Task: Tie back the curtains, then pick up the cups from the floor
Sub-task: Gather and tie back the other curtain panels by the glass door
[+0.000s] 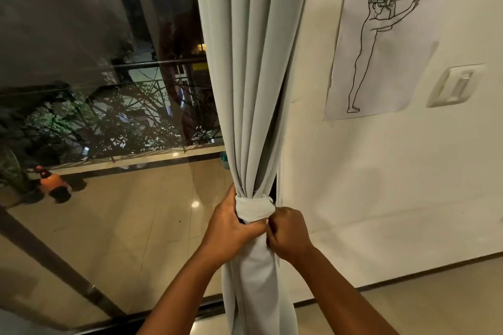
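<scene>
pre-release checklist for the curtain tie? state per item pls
1. Curtain gathered into one bundle: ok.
2. Tie band wrapped around the bundle: ok.
3. Left hand grip on the bundle just under the band: ok.
4. Right hand pinching fabric at the band's right side: ok.
5. Band end tucked or knotted: cannot tell, hidden by the hands.
6. Cups on the floor located: not ok, none in view.

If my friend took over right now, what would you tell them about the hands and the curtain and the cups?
Left hand: grips the gathered curtain just under the tie band.
Right hand: pinches the fabric beside the band, next to the wall.
Done: the curtain is bunched and the band is wrapped around it.
Left: finish securing the band, then pick up the cups. No cups are in view here, so look for them on the floor.
</scene>
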